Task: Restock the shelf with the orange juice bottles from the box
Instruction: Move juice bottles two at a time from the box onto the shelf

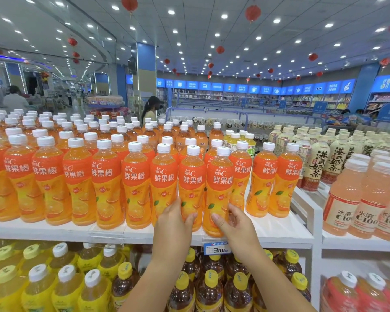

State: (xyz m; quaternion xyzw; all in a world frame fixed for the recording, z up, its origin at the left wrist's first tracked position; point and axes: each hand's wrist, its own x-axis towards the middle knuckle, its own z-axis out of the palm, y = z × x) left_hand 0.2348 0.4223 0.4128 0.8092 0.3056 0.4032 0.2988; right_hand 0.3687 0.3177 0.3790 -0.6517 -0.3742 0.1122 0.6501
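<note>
Two orange juice bottles at front edge of top shelf (pixel 279 230), both upright, touching side by side. Left hand (pixel 175 218) wrapped round base of left bottle (pixel 190 183); right hand (pixel 231 221) pinching base of right bottle (pixel 220 188). Low grip likely chosen to slide bottles back flush with front row, labels outward. Row otherwise full. Box not in view. Price tag (pixel 216 247) on shelf lip directly below. Lower shelf: yellow-capped tea bottles (pixel 209 287).

Top shelf (pixel 268 235): orange juice bottles (pixel 106 183) ranked in rows, front to back
Front edge: two bottles (pixel 206 183) side by side, held low by left hand (pixel 175 219) and right hand (pixel 234 224)
Right: milk tea bottles (pixel 313 163)
Below: capped bottles (pixel 61 273)
</note>
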